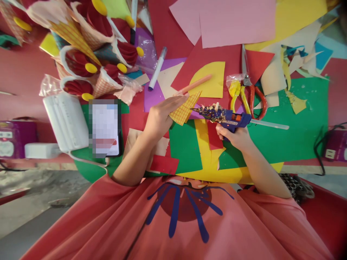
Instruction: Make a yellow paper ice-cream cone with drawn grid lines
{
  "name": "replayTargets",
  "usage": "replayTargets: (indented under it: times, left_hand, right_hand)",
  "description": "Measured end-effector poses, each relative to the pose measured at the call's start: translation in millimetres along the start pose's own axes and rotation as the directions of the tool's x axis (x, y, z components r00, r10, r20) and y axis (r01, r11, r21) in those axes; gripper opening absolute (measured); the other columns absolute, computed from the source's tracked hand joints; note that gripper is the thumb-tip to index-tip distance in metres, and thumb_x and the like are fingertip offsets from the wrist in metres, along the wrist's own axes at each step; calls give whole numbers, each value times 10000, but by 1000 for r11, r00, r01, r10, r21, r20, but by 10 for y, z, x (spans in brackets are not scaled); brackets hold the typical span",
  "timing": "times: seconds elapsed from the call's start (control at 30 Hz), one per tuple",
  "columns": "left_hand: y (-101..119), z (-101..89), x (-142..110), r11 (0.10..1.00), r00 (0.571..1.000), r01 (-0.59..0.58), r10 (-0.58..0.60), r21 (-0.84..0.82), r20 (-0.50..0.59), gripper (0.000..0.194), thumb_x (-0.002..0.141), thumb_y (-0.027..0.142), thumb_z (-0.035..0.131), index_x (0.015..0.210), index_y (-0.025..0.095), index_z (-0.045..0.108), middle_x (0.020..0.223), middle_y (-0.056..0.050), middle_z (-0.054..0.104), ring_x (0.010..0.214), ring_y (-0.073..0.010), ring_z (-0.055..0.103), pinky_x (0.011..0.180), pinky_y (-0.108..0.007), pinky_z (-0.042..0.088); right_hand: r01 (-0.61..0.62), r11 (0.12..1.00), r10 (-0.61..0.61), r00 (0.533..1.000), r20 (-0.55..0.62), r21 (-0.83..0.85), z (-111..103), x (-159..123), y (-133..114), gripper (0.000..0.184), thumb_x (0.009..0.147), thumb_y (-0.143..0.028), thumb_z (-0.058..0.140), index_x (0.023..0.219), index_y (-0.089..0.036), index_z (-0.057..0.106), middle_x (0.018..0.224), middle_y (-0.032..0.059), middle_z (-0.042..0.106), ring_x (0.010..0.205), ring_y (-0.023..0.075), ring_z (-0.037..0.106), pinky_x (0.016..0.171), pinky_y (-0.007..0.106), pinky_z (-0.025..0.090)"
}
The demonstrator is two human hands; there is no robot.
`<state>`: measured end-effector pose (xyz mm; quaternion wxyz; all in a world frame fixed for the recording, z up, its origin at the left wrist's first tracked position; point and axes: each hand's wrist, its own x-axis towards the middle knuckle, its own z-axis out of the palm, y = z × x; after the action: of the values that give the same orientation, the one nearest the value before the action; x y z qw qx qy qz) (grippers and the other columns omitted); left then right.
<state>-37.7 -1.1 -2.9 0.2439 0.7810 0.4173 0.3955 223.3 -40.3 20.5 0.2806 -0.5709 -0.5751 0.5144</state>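
A yellow paper cone (pixel 187 108) with a waffle grid is in my left hand (pixel 162 112), whose fingers lie along its upper side. My right hand (pixel 233 136) is wrapped round the handle of a blue glue gun (pixel 230 118). Its nozzle points left and comes close to the cone's right edge; I cannot tell whether they touch. The gun's front is crusted with glue and scraps, and a clear glue stick (pixel 271 124) sticks out of its back. Just above the cone lies an orange pencil-like stick (pixel 195 83) on a yellow paper piece (pixel 213 81).
Scissors (pixel 245 68) with red handles and yellow-handled pliers (pixel 240 97) lie beyond the gun. Several finished paper cones (pixel 81 61) crowd the upper left. A white power bank (pixel 66 122), a phone (pixel 105 130) and a marker (pixel 157 68) are on the left. Paper sheets (pixel 235 21) cover the back.
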Motion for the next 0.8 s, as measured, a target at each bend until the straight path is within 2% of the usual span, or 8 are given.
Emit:
replayTargets:
  times: [0.23, 0.47, 0.6, 0.7, 0.8]
  left_hand:
    - [5, -9, 1, 999, 998, 47, -48, 17, 27, 393, 948, 146, 426, 1261, 294, 613, 1258, 39, 664, 1200, -158, 611, 1050, -279, 499]
    - [33, -9, 2, 999, 999, 45, -45, 5, 14, 476, 899, 64, 416, 1268, 294, 611, 1264, 46, 660, 1206, -146, 606, 1058, -270, 489]
    - [42, -5, 3, 998, 998, 64, -65, 12, 20, 439, 902, 78, 432, 1246, 262, 632, 1259, 22, 664, 1192, -152, 617, 1047, -271, 498]
    - [28, 5, 4, 999, 999, 41, -41, -16, 13, 412, 908, 102, 464, 1254, 255, 628, 1271, 9, 658, 1188, -163, 621, 1053, -289, 501]
    - [3, 7, 5, 1000, 999, 30, -30, 4, 13, 379, 923, 131, 469, 1249, 245, 627, 1279, 9, 652, 1189, -166, 621, 1051, -297, 510]
  right_hand:
    - [43, 999, -43, 999, 27, 21, 10, 0, -33, 232, 802, -370, 652, 656, -212, 564, 557, -12, 568, 530, 136, 531, 538, 304, 462]
    - [32, 999, -34, 998, 58, 25, 13, -2, -86, 257, 775, -415, 678, 648, -224, 565, 560, 3, 561, 614, 171, 578, 633, 337, 514]
    - [-38, 999, 37, 997, 67, 16, -12, -25, -75, 281, 759, -417, 688, 614, -212, 562, 507, -10, 551, 518, 140, 540, 554, 307, 487]
    - [-85, 986, 73, 993, 91, 145, -44, -28, -57, 288, 765, -450, 676, 665, -187, 615, 521, -12, 580, 466, 113, 531, 483, 268, 454]
    - [-29, 947, 9, 998, 63, 320, -70, -8, -42, 241, 798, -421, 664, 763, -183, 681, 538, -14, 608, 463, 101, 552, 453, 230, 443]
